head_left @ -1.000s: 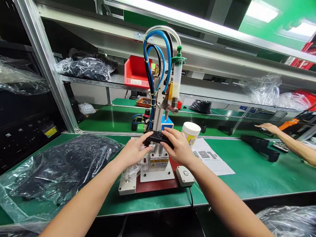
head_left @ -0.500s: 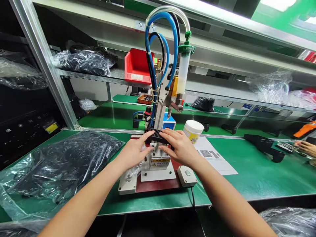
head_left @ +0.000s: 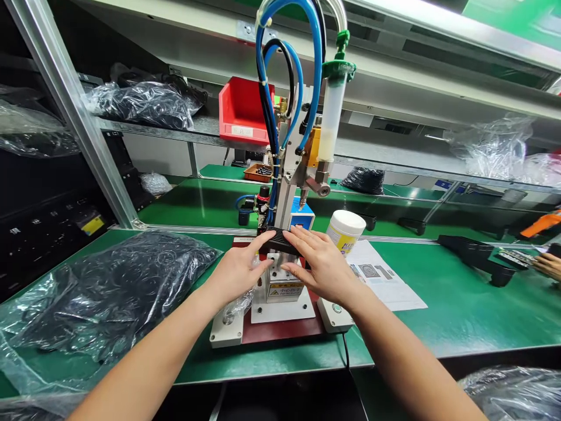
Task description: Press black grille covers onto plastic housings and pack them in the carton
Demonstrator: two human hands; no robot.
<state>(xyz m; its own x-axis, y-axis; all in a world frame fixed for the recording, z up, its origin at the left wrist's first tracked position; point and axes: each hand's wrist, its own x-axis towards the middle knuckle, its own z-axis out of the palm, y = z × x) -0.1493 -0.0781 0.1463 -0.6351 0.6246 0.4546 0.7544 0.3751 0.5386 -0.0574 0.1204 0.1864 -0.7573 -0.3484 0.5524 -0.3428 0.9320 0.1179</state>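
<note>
A black ribbed part (head_left: 279,238) rests at the top of the metal fixture on a small bench machine (head_left: 284,287), below its dispensing nozzle (head_left: 303,199). My left hand (head_left: 236,270) grips the part's left end, index finger on top and thumb lower down. On the right end, my right hand (head_left: 322,260) has its fingers laid over the top and its thumb beneath. Much of the part is hidden by my fingers. Above it stands a clear syringe (head_left: 332,120) with a green cap, partly filled with whitish material.
A plastic bag of black parts (head_left: 118,292) lies on the left. Right of the machine are a white tub (head_left: 346,231), a printed sheet (head_left: 390,283) and a button box (head_left: 335,316). A red bin (head_left: 243,111) sits on the shelf. Another person's hand (head_left: 550,262) shows far right.
The view has shifted slightly, so the machine's upper part appears higher. Both my hands keep the same grip on the black ribbed part.
</note>
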